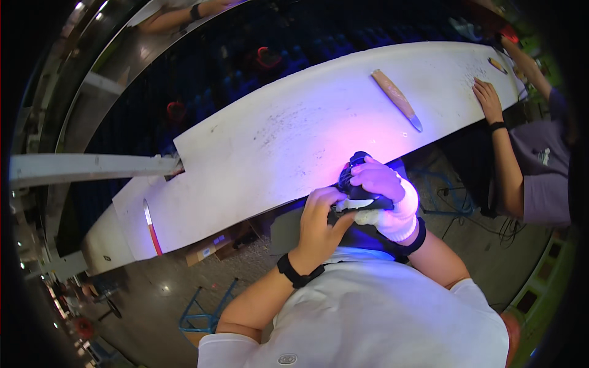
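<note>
Just past the table's near edge, I hold a black, curved piece point(348, 175) with a pale strip along its lower part, between both hands. It looks shoe-like, but its exact kind is hard to make out. My left hand point(320, 214) pinches its left side, thumb and fingers closed on it. My right hand point(378, 182), in a white knitted glove with bare fingers, is wrapped over its right side. Beyond my hands, a knife point(394, 98) with a wooden handle lies on the white table point(245, 159), its blade pointing nearer to me.
A slim red-handled tool point(151, 227) rests at the table's left end. On the right, a co-worker's hand point(487, 98) touches the tabletop near a small yellow tool point(497, 65). Dark scraps dot the surface. A pale metal beam point(92, 170) reaches in from the left; a blue stool point(199, 316) stands below.
</note>
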### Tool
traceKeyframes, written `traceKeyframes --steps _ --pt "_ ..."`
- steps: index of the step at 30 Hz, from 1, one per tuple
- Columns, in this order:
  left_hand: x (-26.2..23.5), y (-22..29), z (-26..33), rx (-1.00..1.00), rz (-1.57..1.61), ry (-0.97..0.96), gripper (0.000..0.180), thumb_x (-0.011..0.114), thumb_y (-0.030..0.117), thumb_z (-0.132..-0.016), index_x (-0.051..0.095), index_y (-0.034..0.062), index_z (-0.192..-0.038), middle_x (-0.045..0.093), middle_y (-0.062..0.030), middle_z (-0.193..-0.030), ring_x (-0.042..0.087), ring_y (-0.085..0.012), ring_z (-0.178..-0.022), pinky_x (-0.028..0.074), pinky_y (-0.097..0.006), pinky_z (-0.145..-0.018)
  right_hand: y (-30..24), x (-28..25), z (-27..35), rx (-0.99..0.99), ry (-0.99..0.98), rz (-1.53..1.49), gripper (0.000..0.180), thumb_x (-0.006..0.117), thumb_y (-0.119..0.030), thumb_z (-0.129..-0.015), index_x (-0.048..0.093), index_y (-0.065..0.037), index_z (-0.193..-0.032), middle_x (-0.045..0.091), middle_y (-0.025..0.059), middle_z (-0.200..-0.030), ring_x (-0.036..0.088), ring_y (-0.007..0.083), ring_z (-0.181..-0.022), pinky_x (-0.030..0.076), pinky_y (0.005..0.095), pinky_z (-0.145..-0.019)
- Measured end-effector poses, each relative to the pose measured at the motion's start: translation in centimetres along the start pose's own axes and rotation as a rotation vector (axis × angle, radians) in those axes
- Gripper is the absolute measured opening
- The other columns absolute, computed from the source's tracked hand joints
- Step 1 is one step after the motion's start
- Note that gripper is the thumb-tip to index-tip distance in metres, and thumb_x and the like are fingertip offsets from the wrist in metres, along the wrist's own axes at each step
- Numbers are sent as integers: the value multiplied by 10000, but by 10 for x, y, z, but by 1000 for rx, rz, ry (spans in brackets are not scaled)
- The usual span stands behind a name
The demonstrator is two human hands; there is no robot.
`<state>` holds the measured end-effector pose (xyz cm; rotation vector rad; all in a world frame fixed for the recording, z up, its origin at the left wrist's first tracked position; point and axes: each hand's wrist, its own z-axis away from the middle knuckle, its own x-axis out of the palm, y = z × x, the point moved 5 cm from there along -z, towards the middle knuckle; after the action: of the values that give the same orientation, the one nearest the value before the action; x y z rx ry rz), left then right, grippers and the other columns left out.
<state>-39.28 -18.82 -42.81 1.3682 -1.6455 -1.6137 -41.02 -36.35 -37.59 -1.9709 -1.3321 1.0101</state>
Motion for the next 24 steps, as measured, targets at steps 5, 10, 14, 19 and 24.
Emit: traceKeyframes --steps 5,10,14,19,24 --pt "4 -3 -19 90 101 84 413 905 195 -842 559 59 -1020 590 -107 -999 583 -237 -857 484 -341 -747 2 8 0 -3 -34 -10 576 941 -271 -806 652 -55 -1255 759 140 -1194 731 372 -1170 475 572 -1154" --pt "8 10 -27 218 139 146 439 939 129 -787 555 78 -994 619 -94 -967 593 -226 -802 478 -327 -684 15 2 9 74 57 -151 586 953 -250 -787 646 -68 -1252 766 166 -1181 722 399 -1181 442 595 -1178" --pt "10 18 -51 278 -92 57 491 952 104 -703 570 64 -1009 617 -130 -1005 612 -345 -942 516 -435 -806 32 -9 27 190 245 -375 571 955 -271 -806 637 -92 -1244 768 184 -1190 682 407 -1267 393 620 -1210" --pt "29 26 -72 368 -141 -114 469 933 209 -734 586 58 -1012 613 -161 -1090 606 -406 -1034 548 -494 -855 30 -48 33 321 172 -318 546 967 -179 -790 657 -34 -1215 743 214 -1274 663 406 -1303 492 553 -1145" --pt "47 27 -88 312 -272 -266 486 931 282 -742 623 64 -1048 654 -132 -1127 636 -369 -1055 577 -455 -777 33 -72 46 566 168 -198 503 946 -107 -783 689 26 -1195 723 245 -1347 688 340 -1286 533 439 -1115"
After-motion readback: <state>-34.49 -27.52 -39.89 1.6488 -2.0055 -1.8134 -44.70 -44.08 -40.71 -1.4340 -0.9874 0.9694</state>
